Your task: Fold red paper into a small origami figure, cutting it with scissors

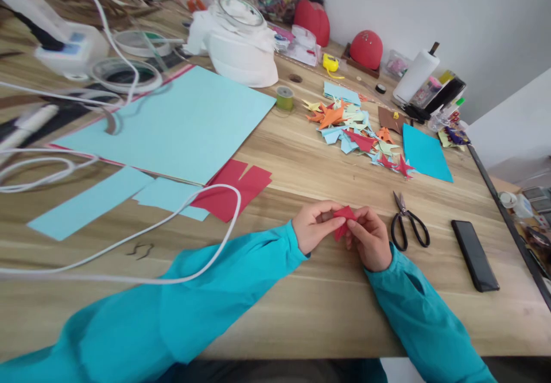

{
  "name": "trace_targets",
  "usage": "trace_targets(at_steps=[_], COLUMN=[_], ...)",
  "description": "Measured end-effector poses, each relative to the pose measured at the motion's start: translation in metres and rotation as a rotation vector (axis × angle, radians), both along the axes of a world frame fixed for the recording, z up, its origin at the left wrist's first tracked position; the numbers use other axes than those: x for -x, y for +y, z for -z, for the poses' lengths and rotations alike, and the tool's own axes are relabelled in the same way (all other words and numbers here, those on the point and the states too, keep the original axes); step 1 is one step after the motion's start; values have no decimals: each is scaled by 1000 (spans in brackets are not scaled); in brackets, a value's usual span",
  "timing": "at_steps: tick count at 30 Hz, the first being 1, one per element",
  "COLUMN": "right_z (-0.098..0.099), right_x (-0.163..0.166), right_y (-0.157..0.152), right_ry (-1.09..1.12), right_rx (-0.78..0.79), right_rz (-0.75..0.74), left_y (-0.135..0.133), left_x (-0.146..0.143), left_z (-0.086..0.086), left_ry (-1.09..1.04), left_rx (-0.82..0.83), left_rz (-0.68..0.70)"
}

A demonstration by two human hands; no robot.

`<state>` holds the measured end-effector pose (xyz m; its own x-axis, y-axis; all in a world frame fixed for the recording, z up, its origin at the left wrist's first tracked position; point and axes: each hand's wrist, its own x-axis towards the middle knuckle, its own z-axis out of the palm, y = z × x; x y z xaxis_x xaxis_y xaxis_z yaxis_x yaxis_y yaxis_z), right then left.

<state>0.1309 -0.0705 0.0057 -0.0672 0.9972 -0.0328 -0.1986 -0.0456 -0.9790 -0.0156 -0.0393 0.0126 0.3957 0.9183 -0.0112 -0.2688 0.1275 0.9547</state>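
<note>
Between my two hands is a small piece of folded red paper (344, 215), held just above the wooden table. My left hand (317, 225) pinches its left side between thumb and fingers. From the right, my right hand (369, 237) grips the other side, thumb on top. Fingers cover part of the folds. Beyond my hands lies a pile of folded paper figures (355, 124) in orange, red, yellow and light blue. Black-handled scissors (404, 222) rest to the right of my right hand, tips pointing away.
Light blue sheets (181, 122) and cut red paper (241, 190) lie at left, with a white cable (224, 239) looping over my left sleeve. A black phone (474, 255) is at right. Behind stand a spool (284, 97), tape measure (330, 63) and red pincushion (366, 50).
</note>
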Motion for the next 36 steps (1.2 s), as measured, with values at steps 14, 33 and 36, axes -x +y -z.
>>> trace_targets(at_steps=[14, 33, 36], right_z=[0, -2, -1], right_x=[2, 3, 2], right_y=[0, 1, 0], right_ry=[32, 113, 102], right_rx=[1, 67, 63], right_rz=[10, 22, 6], left_y=[0, 1, 2], left_x=[1, -1, 0], left_z=[-1, -3, -5], left_ry=[-2, -155, -162], left_rx=[6, 225, 168], left_rz=[-29, -55, -56])
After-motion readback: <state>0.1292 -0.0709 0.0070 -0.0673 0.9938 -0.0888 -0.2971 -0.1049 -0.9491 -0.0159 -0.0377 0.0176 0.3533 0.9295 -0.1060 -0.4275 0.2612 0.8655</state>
